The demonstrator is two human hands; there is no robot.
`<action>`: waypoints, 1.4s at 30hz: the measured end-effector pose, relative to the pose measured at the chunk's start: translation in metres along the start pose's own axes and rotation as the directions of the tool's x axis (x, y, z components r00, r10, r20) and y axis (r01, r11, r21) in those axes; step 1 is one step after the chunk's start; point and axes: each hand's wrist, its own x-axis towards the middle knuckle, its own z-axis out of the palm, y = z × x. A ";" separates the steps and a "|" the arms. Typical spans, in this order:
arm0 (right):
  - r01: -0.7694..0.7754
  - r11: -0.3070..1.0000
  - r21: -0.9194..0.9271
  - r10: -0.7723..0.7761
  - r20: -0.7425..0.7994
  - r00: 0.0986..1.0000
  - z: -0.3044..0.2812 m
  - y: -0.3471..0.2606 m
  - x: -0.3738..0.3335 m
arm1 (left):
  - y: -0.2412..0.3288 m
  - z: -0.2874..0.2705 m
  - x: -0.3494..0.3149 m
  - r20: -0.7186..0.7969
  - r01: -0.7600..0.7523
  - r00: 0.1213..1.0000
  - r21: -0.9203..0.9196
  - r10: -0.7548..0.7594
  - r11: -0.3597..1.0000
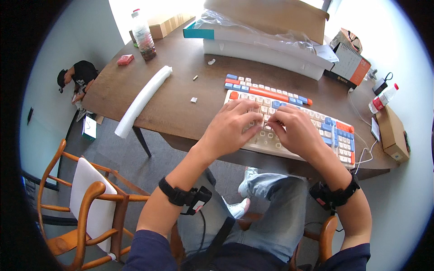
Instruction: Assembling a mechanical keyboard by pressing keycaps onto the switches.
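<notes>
Bending left hand [229,128] over the mechanical keyboard [272,141] near the edge of the counter [181,116], presumably to steady it; angling right hand [296,130] inward over the keycaps [266,102], presumably for precision. Cannot tell either grip as apart or clamped.

The calendar [350,65] on the desk [181,106] bears the plainest print: large pale figures on its orange panel, rows of small dark marks on its white page, and light lettering along its black base. On the keyboard [257,142], many keys carry small legends, too fine to make out. The red label of the right-hand bottle [383,98] shows pale print, blurred. Reddish markings on the other bottle [143,38] are unreadable. White print crosses the black shirt [85,72] of a person at the left, too small to read.
</notes>
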 end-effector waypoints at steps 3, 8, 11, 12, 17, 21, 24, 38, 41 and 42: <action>-0.026 0.996 0.089 0.032 -0.072 0.997 0.007 0.003 -0.008 | 0.001 0.001 0.000 0.003 0.011 1.000 0.006 -0.011 1.000; -0.025 0.994 0.109 0.038 -0.112 0.993 0.010 0.006 -0.012 | 0.002 0.000 0.002 0.010 0.034 0.999 -0.014 -0.034 0.999; -0.090 0.988 0.125 0.104 -0.108 0.989 0.012 0.012 -0.016 | 0.003 0.000 0.002 0.003 0.035 0.999 -0.012 -0.035 0.999; -0.092 0.988 0.127 0.105 -0.106 0.989 0.014 0.012 -0.017 | 0.003 0.001 0.002 -0.010 0.029 1.000 0.005 -0.029 1.000; 0.025 0.998 0.054 -0.013 -0.205 0.979 0.021 0.011 -0.023 | 0.004 -0.001 0.002 0.015 0.037 0.999 0.008 -0.037 0.999; 0.083 0.996 -0.030 -0.088 -0.234 0.968 0.021 0.010 -0.024 | 0.004 -0.003 0.004 0.015 0.022 1.000 0.032 -0.023 0.999; 0.114 0.990 -0.083 -0.128 -0.196 0.972 0.024 0.011 -0.027 | 0.007 -0.005 0.007 0.064 -0.056 0.997 0.105 0.050 0.993; 0.113 0.993 -0.027 -0.116 -0.299 0.947 0.032 0.018 -0.030 | 0.024 -0.023 0.030 0.364 -0.253 0.918 0.230 0.158 0.940; 0.129 0.991 -0.029 -0.131 -0.322 0.937 0.036 0.025 -0.031 | 0.026 -0.027 0.048 0.287 0.039 0.956 0.066 -0.057 0.997; 0.129 0.991 -0.022 -0.129 -0.333 0.934 0.037 0.024 -0.031 | 0.024 -0.031 0.059 0.226 0.066 0.971 0.042 -0.073 0.997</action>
